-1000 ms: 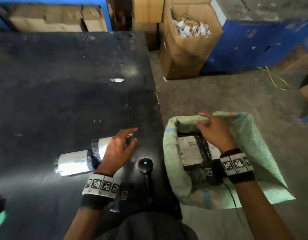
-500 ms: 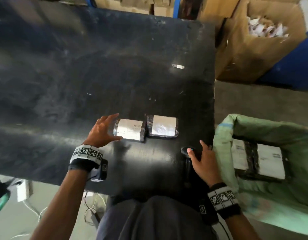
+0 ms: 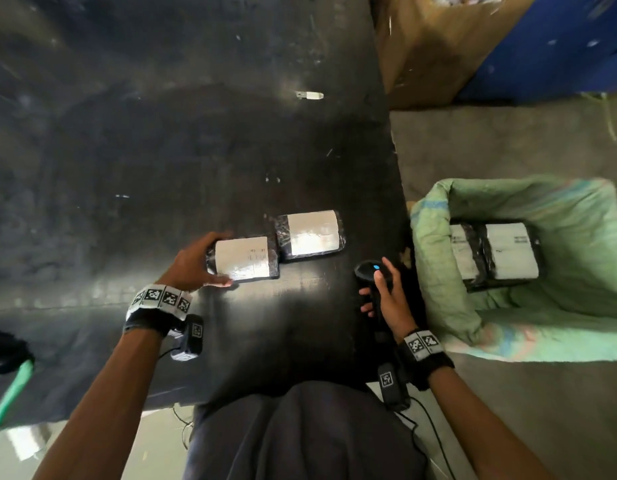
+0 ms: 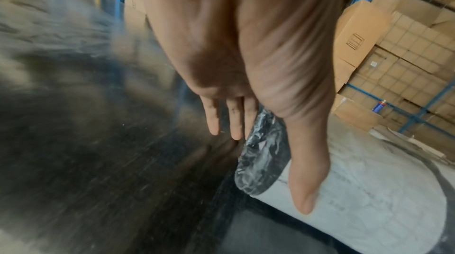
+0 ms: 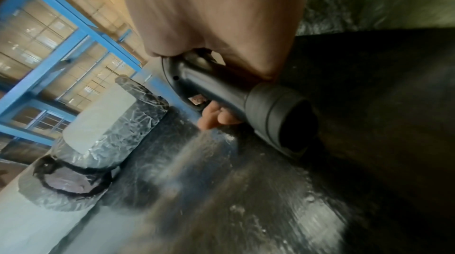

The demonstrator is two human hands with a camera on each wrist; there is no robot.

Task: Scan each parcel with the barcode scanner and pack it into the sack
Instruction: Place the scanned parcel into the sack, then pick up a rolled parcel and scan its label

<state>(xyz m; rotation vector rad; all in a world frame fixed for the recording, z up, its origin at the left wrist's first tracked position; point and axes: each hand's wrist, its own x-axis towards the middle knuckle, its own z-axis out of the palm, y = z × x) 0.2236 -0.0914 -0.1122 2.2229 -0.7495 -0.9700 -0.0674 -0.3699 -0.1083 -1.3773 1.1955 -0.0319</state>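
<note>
Gripping near parcel (image 3: pixel 244 258) by its left end, left hand (image 3: pixel 192 263), second parcel (image 3: pixel 310 236) touching beyond, right hand (image 3: pixel 386 296) wrapped round barcode scanner (image 3: pixel 371 271), sack (image 3: pixel 438 271) alongside holding packed parcels (image 3: pixel 494 251), label print illegible.

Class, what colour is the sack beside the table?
The sack is pale green, with a faint blue stripe near its rim; the head view shows it best.

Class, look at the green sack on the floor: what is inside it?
Inside the green sack lie two black-wrapped parcels with white labels, side by side. Whatever lies beneath them is covered and cannot be seen.
</note>
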